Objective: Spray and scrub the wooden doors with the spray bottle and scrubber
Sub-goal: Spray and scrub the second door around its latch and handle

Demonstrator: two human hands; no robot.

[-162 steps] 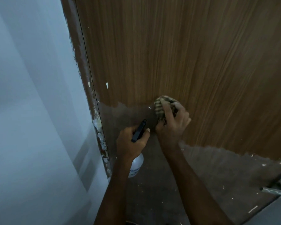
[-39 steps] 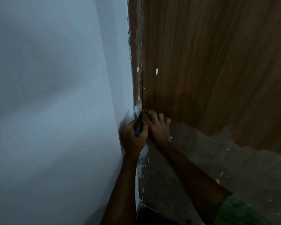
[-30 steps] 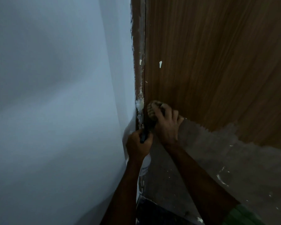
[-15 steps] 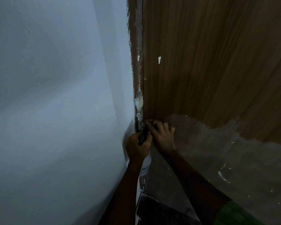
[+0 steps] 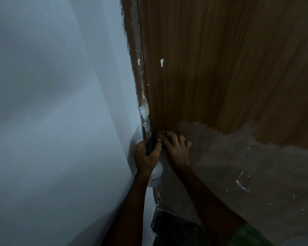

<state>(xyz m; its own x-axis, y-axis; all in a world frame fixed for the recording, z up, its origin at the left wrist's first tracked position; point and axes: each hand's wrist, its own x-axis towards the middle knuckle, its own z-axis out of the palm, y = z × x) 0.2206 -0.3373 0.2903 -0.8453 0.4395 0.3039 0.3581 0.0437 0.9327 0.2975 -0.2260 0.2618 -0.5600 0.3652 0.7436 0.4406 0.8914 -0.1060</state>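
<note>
The wooden door [image 5: 220,68] fills the right half of the head view, clean brown above and dull grey with white paint specks below. My right hand [image 5: 176,150] presses the scrubber [image 5: 163,134] against the door at its left edge, on the border of the grey patch; only a sliver of the scrubber shows above my fingers. My left hand [image 5: 146,157] grips the white spray bottle [image 5: 156,174] by its black trigger head [image 5: 151,142], right beside the right hand, near the door frame.
A pale wall [image 5: 60,121] takes up the left half. The paint-spattered door frame [image 5: 137,68] runs between wall and door. Dark floor [image 5: 174,228] shows at the bottom under my arms. A green sleeve [image 5: 247,237] is at the lower right.
Over the last second my right hand slid the scrubber down the door's left edge, from above the grey patch to its border. My left hand with the bottle stayed close beside it.
</note>
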